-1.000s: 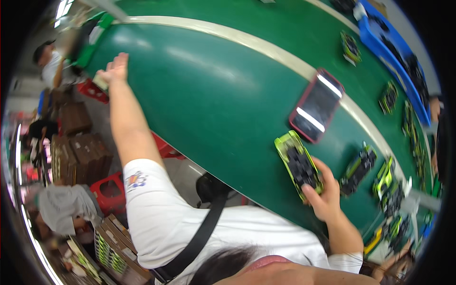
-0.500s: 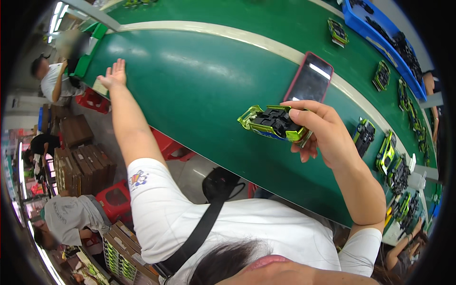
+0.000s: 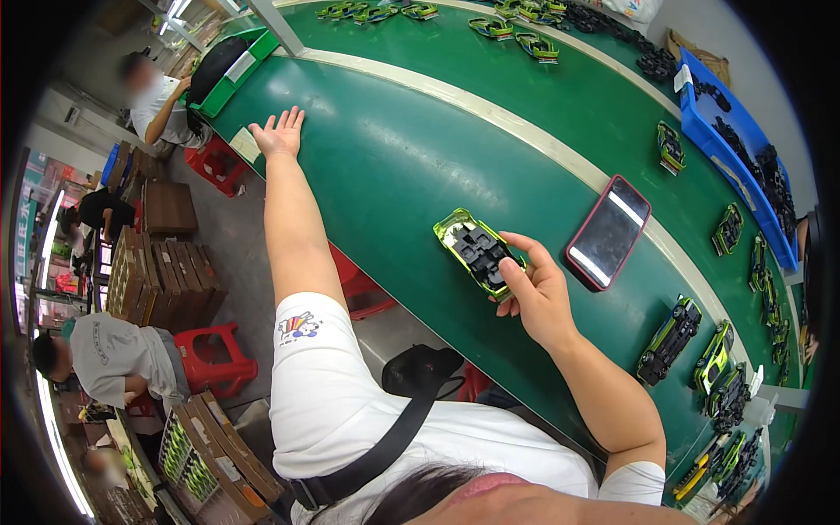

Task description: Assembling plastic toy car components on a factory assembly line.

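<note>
My right hand (image 3: 544, 293) grips a lime-green toy car body (image 3: 473, 248) between thumb and fingers, above the green table (image 3: 376, 175). The black interior part with its seats faces up, and one end of the shell shows bare green. Stretched far out to the left, my left hand (image 3: 279, 134) is open, palm up and fingers spread, with nothing in it. It is over the table's left part, near a pale sheet (image 3: 246, 145) at the edge.
A red-cased phone (image 3: 609, 233) lies right of the toy car. Several toy cars (image 3: 669, 341) stand at the right. Beyond a pale strip (image 3: 490, 122), more car bodies (image 3: 671, 147) lie near a blue bin (image 3: 700, 131) of black parts. A green crate (image 3: 234, 83) stands far left.
The view has shifted, so the scene sits lower and further right. My right hand has turned the toy car body, showing more of its interior. The left hand stays stretched out.
</note>
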The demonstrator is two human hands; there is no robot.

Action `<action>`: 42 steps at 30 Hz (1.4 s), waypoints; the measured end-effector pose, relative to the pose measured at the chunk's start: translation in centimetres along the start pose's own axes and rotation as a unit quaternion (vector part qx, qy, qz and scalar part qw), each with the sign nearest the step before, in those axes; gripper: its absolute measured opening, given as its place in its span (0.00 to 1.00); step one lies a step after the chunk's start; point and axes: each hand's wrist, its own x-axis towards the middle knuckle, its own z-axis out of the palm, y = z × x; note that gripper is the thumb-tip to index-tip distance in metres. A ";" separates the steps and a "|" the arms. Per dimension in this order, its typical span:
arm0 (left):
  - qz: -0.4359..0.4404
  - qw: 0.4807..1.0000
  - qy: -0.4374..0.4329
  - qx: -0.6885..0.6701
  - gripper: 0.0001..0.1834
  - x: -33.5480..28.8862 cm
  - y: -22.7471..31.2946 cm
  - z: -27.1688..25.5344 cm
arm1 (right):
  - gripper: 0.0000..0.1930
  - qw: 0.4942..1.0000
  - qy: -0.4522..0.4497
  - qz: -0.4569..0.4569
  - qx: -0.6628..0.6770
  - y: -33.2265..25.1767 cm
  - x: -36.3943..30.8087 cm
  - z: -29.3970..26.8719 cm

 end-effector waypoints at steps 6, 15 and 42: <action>-0.010 1.000 -0.020 0.020 0.44 0.8 0.3 -0.2 | 0.25 0.995 -0.014 0.000 -0.094 -0.4 0.0 -0.3; -0.010 0.999 -0.032 0.029 0.44 1.1 0.4 -0.4 | 0.29 0.915 -0.006 -0.108 -0.389 -0.5 -0.3 -1.1; -0.024 0.998 -0.055 0.022 0.44 2.9 0.7 -1.9 | 0.17 0.962 0.034 -0.086 -0.258 0.2 0.4 -1.2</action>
